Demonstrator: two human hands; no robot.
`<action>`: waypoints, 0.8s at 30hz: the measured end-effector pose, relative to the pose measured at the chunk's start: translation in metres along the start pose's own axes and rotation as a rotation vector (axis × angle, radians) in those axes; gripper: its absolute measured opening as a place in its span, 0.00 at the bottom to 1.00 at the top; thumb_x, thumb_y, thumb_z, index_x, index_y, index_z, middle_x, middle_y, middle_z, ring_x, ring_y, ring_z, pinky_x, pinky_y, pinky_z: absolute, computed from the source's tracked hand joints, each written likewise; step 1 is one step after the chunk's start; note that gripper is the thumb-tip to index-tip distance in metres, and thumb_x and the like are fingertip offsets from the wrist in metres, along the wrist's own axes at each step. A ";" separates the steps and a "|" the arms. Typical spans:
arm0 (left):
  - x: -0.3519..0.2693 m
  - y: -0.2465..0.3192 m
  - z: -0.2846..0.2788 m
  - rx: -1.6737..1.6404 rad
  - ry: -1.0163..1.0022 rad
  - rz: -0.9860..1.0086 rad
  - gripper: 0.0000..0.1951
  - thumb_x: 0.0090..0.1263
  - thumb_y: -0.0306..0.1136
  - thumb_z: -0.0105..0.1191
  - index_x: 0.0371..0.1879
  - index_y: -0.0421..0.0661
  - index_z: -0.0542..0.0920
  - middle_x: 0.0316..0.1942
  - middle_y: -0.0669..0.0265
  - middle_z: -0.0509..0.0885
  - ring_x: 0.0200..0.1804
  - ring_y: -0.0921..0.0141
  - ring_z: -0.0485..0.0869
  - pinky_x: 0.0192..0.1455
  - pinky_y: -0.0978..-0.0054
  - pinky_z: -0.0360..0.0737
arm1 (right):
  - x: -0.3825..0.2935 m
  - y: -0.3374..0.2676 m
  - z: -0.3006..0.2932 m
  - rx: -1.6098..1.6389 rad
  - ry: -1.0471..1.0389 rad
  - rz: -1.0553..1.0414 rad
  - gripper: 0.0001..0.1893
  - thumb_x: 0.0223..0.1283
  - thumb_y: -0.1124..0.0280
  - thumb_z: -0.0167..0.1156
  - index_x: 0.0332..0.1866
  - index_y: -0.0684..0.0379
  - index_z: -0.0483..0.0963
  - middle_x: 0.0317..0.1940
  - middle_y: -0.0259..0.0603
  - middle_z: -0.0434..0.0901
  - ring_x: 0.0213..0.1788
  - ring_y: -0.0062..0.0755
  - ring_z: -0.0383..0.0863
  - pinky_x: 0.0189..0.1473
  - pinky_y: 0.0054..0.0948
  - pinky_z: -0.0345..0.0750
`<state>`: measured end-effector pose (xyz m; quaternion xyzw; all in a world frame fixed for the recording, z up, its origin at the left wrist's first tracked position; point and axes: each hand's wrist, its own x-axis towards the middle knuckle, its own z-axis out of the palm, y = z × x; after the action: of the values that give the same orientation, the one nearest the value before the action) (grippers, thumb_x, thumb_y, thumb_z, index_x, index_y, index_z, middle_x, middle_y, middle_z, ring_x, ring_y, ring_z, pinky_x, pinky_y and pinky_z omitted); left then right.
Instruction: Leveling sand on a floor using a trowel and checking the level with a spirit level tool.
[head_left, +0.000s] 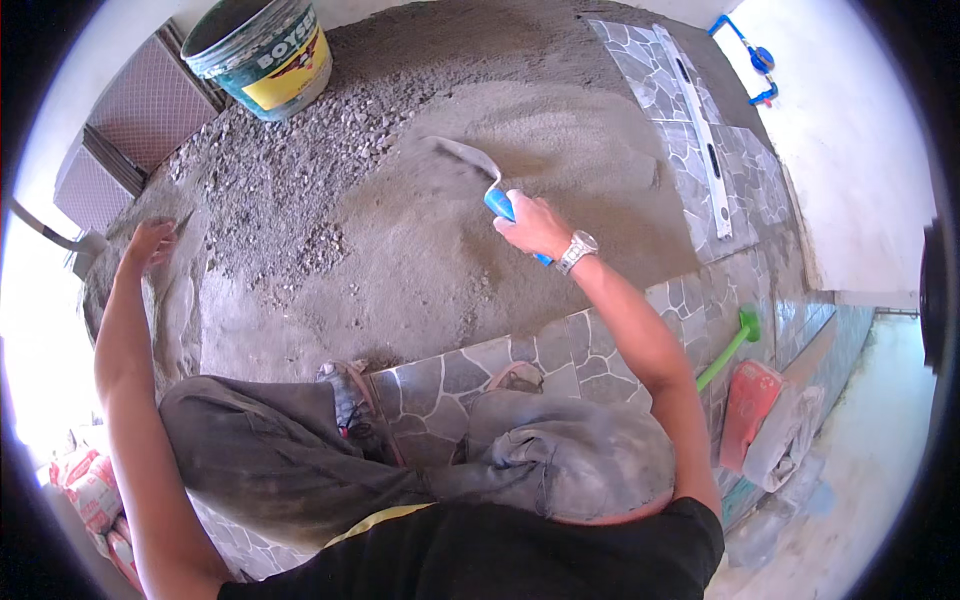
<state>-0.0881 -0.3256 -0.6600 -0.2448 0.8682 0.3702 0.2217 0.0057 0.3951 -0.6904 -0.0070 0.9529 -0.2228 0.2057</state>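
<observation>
My right hand (536, 225) grips the blue handle of a pointing trowel (469, 156), and a watch is on that wrist. The trowel's blade lies on the grey sand-and-cement bed (420, 247), its tip pointing up and left. My left hand (155, 238) is at the far left, over a raised strip of mortar, with fingers loosely bent and nothing visible in them. Stone-patterned floor tiles (465, 382) run along the near edge of the bed, under my feet. Coarse gravel (289, 176) lies scattered between the two hands.
A green Boysen bucket (289, 71) stands at the back left beside stacked tiles (154, 97). A spirit level (697, 142) rests on tiles at the right. A green mallet (739, 337) and a red-and-white bag (754, 412) lie nearer. Blue pipework (757, 60) juts from the wall.
</observation>
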 end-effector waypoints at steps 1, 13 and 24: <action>0.001 -0.012 -0.019 0.009 0.013 0.001 0.18 0.67 0.47 0.56 0.52 0.54 0.79 0.34 0.73 0.80 0.34 0.75 0.79 0.34 0.66 0.75 | 0.000 0.002 -0.003 0.012 0.004 -0.009 0.20 0.55 0.57 0.56 0.43 0.66 0.71 0.38 0.63 0.81 0.43 0.63 0.81 0.47 0.53 0.77; -0.031 -0.100 -0.067 -0.006 0.128 -0.233 0.16 0.64 0.48 0.56 0.48 0.59 0.78 0.37 0.72 0.81 0.35 0.72 0.79 0.39 0.62 0.72 | -0.003 0.218 -0.060 0.164 0.439 0.628 0.23 0.55 0.59 0.58 0.45 0.72 0.71 0.31 0.59 0.83 0.33 0.48 0.87 0.44 0.44 0.80; 0.009 0.018 -0.014 0.111 0.036 0.024 0.18 0.69 0.48 0.53 0.53 0.56 0.79 0.35 0.72 0.81 0.31 0.75 0.78 0.32 0.72 0.72 | -0.047 -0.005 0.034 0.046 0.121 0.123 0.21 0.55 0.59 0.58 0.44 0.68 0.70 0.36 0.64 0.81 0.41 0.63 0.82 0.44 0.53 0.78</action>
<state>-0.1088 -0.3273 -0.6471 -0.2282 0.8943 0.3195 0.2148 0.0614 0.3810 -0.6975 0.0697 0.9569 -0.2315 0.1610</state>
